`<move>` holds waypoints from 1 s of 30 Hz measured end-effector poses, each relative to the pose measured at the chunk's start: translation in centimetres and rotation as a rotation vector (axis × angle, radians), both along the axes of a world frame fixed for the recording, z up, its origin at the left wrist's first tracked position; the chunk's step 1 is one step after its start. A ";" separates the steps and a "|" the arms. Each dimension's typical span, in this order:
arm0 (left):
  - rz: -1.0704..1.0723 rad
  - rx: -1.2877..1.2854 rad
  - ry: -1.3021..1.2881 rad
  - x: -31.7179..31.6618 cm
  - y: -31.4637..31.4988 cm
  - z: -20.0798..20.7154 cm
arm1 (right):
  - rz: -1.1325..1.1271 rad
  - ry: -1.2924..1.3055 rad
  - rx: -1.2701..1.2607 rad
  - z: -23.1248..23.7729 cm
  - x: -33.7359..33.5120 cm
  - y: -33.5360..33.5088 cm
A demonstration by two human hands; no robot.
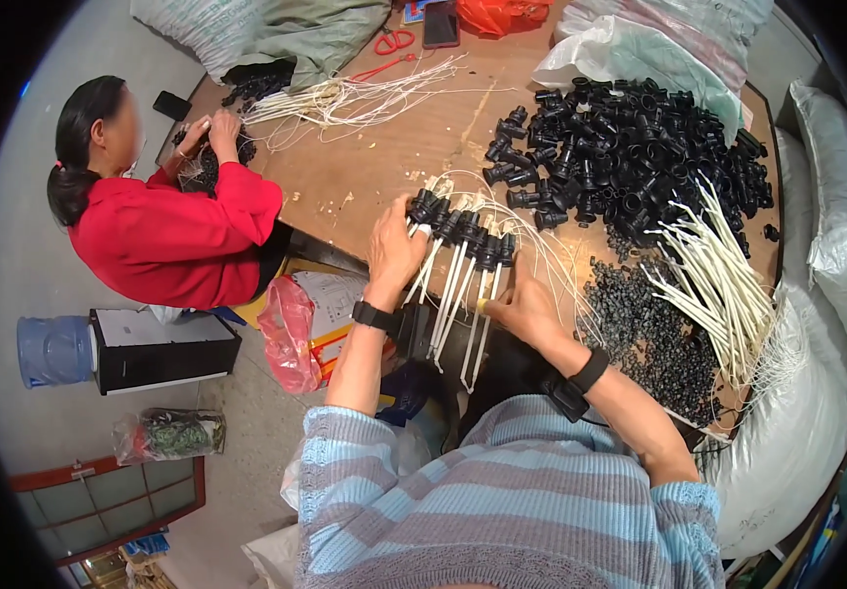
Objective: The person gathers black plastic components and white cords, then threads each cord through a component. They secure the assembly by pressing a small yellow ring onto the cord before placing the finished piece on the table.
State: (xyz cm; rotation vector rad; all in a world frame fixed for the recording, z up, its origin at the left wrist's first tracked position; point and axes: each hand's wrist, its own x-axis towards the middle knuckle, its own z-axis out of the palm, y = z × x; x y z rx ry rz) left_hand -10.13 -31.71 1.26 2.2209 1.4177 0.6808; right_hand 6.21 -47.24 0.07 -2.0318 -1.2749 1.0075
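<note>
A row of black lamp sockets with white wires [465, 236] lies at the near edge of the brown table [394, 157]. My left hand [394, 250] rests on the left end of the row, fingers over the sockets. My right hand [520, 306] pinches the hanging white wires [463, 314] near their lower part. A big heap of loose black sockets [630, 147] lies just beyond, to the right. A bundle of cut white wires [718, 285] lies at the right, beside a spread of small black parts [654, 334].
A person in a red top [173, 236] works on black parts at the table's left corner. More white wires [345, 98], red scissors [394, 41] and a phone [440, 22] lie at the far side. White sacks [836, 226] ring the table. A water jug [55, 350] stands on the floor.
</note>
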 end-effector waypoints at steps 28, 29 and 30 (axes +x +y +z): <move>-0.633 -0.099 -0.142 4.0 -3.1 4.2 | -0.004 -0.352 0.050 2.7 3.6 0.1; -0.702 -0.119 -0.167 5.0 -3.1 3.2 | 0.065 -0.278 0.068 2.5 2.7 -0.3; -0.725 -0.120 -0.171 5.7 -3.1 2.7 | 0.127 -0.207 0.080 2.1 2.4 -0.8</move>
